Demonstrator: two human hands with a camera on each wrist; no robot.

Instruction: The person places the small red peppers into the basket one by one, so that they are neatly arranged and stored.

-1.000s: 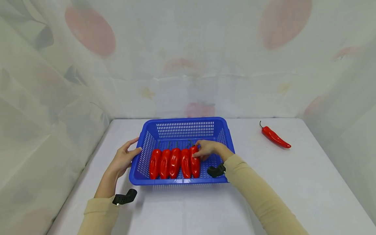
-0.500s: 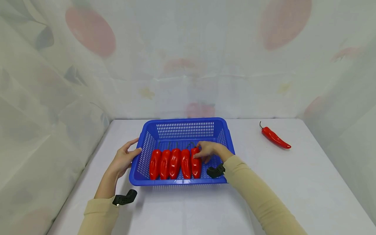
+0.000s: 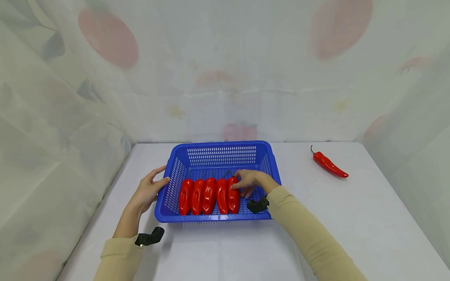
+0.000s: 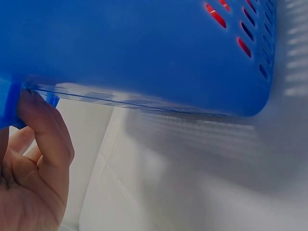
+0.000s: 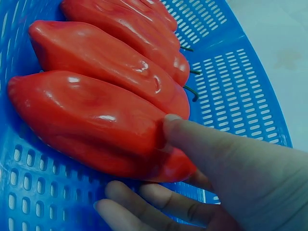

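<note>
A blue plastic basket point(image 3: 218, 217) with slotted walls stands on the table, tilted slightly in the head view. My left hand point(image 3: 149, 189) holds its left rim, thumb on top and fingers at the outer side; the left wrist view shows fingers point(image 4: 45, 125) curled under that rim. Several glossy red peppers with green stems lie side by side in the basket. My right hand point(image 3: 247, 180) reaches in from the right and pinches the rightmost red pepper point(image 3: 233, 201) near its stem end. In the right wrist view the thumb presses on that pepper point(image 5: 91, 118), with other fingers beside and below it.
Another red pepper point(image 3: 329, 164) lies alone on the white table point(image 3: 351, 218) at the back right. A patterned white curtain point(image 3: 225, 78) hangs behind the table and along both sides. Inside the basket, bare slotted floor point(image 5: 38, 192) shows right of the pepper row.
The rightmost pepper has shifted slightly down and right, then a little back left against the row, with my right hand on it. The left hand and basket have stayed in place.
</note>
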